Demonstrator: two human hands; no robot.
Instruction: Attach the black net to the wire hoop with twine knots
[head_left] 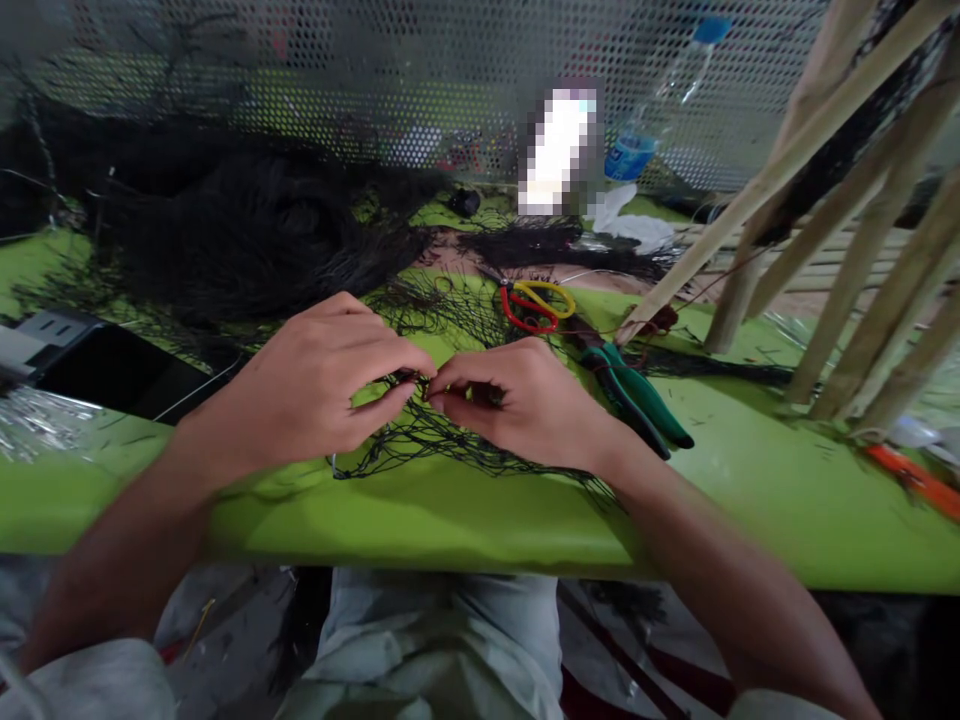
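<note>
A piece of black netting lies bunched on the green tabletop in front of me. My left hand pinches its strands between thumb and forefinger. Fingertip to fingertip with it, my right hand pinches the same netting. The exact strand or knot between the fingers is too small to make out. Just beyond my right hand are scissors with red and yellow handles and green-handled pliers.
A big heap of black netting fills the back left, near a dark phone-like device. Wooden sticks stand at the right beside an orange tool. Behind stand a perforated panel and a plastic bottle.
</note>
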